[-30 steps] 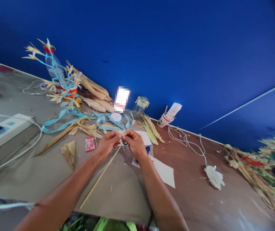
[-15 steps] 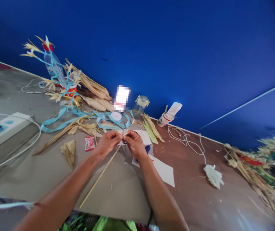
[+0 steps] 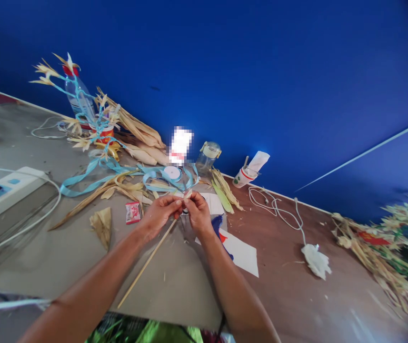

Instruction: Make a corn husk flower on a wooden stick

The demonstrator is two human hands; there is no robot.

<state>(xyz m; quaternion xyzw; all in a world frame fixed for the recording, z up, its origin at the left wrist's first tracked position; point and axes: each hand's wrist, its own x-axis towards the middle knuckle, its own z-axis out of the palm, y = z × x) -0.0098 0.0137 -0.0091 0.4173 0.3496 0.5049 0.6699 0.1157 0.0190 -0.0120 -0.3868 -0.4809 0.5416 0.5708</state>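
Observation:
Close together over the middle of the table, my left hand (image 3: 164, 210) and my right hand (image 3: 198, 212) both pinch a small pale strip of corn husk (image 3: 188, 194). Its tip sticks up between the fingertips; the fingers hide the rest. Under my left hand a thin wooden stick (image 3: 146, 264) slants towards the table's front edge. White paper (image 3: 215, 202) lies beneath and beyond the hands. Beside my right wrist are blue-handled scissors (image 3: 217, 224), partly covered by the forearm. A red candy packet (image 3: 133, 213) sits left of my left hand.
Light-blue ribbon (image 3: 98, 178) with a white spool (image 3: 172, 173) lies beyond the hands, near dried corn husks (image 3: 135, 126). Husk flowers on blue stems (image 3: 98, 124) stand far left. A clear jar (image 3: 208, 156), a paper cup (image 3: 242, 178) and a power strip (image 3: 18, 188) surround the work area.
My right hand has turned and shifted slightly, and the husk tip points more upward between the fingers. More of the blue object beside my right forearm shows.

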